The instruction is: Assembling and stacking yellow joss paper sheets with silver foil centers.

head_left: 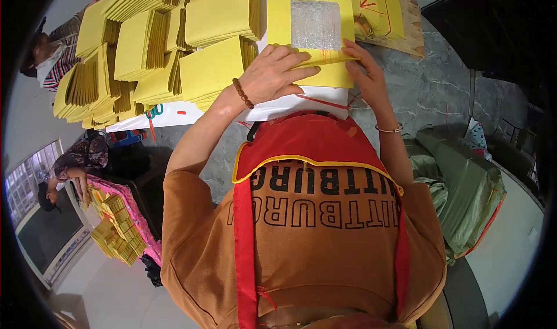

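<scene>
A yellow paper sheet [278,16] with a silver foil square [316,24] lies at the table's front edge, before my chest. Its near part is turned up into a narrow fold. My left hand [278,71] grips the fold's left part, with fingers on both sides of it. At the fold's right end, my right hand [366,77] pinches the paper, fingers above and thumb below. Beneath the sheet shows a white surface [325,93] with a red string [322,101] across it.
Stacks of folded yellow paper [217,19] crowd the table to the left. A yellow bundle with red marks [377,7] lies on a wooden board [412,27] at the far right. Green wrapped bales [458,184] stand to my right. Other people [81,161] are at the left.
</scene>
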A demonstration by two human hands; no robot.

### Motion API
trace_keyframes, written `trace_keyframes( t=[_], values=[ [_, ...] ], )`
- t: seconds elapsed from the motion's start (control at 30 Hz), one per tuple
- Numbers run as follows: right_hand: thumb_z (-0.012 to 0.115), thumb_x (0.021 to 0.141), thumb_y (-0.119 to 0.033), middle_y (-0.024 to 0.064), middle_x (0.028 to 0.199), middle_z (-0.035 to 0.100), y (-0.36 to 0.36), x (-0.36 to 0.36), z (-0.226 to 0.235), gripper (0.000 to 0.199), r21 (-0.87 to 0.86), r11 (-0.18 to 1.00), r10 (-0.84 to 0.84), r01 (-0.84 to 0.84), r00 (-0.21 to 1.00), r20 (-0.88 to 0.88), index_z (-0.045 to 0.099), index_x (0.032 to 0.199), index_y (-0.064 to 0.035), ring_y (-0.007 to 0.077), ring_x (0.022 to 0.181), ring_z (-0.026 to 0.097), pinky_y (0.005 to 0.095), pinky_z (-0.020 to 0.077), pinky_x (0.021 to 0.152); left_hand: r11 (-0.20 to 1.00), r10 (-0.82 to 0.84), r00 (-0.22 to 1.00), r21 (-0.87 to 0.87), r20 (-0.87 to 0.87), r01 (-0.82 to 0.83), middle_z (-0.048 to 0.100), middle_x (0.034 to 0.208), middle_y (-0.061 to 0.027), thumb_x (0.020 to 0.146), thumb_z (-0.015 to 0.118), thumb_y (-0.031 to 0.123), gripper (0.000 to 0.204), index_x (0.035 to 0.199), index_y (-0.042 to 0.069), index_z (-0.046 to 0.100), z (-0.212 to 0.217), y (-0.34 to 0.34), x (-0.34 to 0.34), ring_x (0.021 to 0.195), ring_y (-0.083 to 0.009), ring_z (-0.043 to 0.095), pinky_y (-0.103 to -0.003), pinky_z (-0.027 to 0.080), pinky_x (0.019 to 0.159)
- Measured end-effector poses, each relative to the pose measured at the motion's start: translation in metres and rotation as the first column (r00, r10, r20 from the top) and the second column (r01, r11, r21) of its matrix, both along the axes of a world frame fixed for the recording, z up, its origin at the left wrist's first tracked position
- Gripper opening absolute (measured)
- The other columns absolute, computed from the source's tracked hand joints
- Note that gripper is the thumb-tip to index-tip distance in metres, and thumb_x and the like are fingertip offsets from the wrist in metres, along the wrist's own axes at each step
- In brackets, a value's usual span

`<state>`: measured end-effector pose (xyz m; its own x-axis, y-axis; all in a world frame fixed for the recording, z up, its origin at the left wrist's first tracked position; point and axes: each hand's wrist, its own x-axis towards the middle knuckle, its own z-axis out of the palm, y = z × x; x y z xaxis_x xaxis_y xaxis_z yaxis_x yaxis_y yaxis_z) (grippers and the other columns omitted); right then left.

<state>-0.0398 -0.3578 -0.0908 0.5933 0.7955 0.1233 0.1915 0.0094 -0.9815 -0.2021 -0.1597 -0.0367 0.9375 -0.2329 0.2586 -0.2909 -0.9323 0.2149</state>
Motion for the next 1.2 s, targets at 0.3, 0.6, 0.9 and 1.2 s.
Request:
trace_keyframes(
  t=[0.3, 0.6, 0.9, 1.2],
  values=[
    [0.058, 0.085, -0.009, 0.0098, 0.131, 0.051, -0.001, 0.0, 0.0, 0.029, 0.002, 1.0, 0.009, -0.009, 0.999, -0.046, 0.06, 0.114, -0.0056, 0.0209, 0.124, 0.045, 0.033, 0.0321, 0.103, 0.993, -0.035, 0.999, -0.108, 0.023, 0.037, 0.058, 0.113, -0.0067, 0.077, 0.067, 0.023, 0.03, 0.105, 0.012, 0.064, 0.0, 0.005, 0.001, 0.102, -0.0248, 0.053, -0.037, 0.043, 0.087],
    [0.054, 0.085, -0.014, 0.0118, 0.133, 0.049, -0.004, 0.005, -0.006, 0.032, 0.108, 0.991, 0.083, -0.077, 0.995, -0.057, 0.059, 0.116, -0.0041, 0.0235, 0.126, 0.042, 0.0357, 0.0289, 0.106, 0.957, -0.011, 0.996, -0.287, 0.088, 0.036, 0.063, 0.1, -0.0091, 0.082, 0.062, 0.015, 0.012, 0.087, 0.005, 0.064, 0.004, 0.007, 0.006, 0.089, -0.0262, 0.059, -0.036, 0.048, 0.078],
    [0.054, 0.087, -0.017, 0.0122, 0.133, 0.049, -0.004, 0.004, 0.002, 0.032, 0.074, 0.994, 0.082, -0.077, 0.994, -0.07, 0.059, 0.116, -0.0043, 0.0234, 0.126, 0.041, 0.0357, 0.0283, 0.106, 0.926, 0.027, 1.0, -0.377, -0.009, -0.029, 0.064, 0.092, -0.0085, 0.077, 0.062, 0.012, 0.009, 0.081, 0.005, 0.065, 0.007, 0.006, 0.006, 0.087, -0.0254, 0.06, -0.035, 0.05, 0.076],
    [0.06, 0.082, -0.026, 0.0118, 0.135, 0.047, -0.007, 0.008, -0.003, 0.043, 0.117, 0.986, 0.129, -0.122, 0.99, -0.062, 0.057, 0.119, -0.0054, 0.0245, 0.128, 0.039, 0.0365, 0.0262, 0.108, 0.931, 0.041, 0.999, -0.362, -0.017, -0.045, 0.065, 0.091, -0.0086, 0.077, 0.059, 0.013, 0.009, 0.079, 0.006, 0.065, 0.009, 0.004, 0.007, 0.085, -0.0254, 0.061, -0.036, 0.051, 0.073]
  ],
)
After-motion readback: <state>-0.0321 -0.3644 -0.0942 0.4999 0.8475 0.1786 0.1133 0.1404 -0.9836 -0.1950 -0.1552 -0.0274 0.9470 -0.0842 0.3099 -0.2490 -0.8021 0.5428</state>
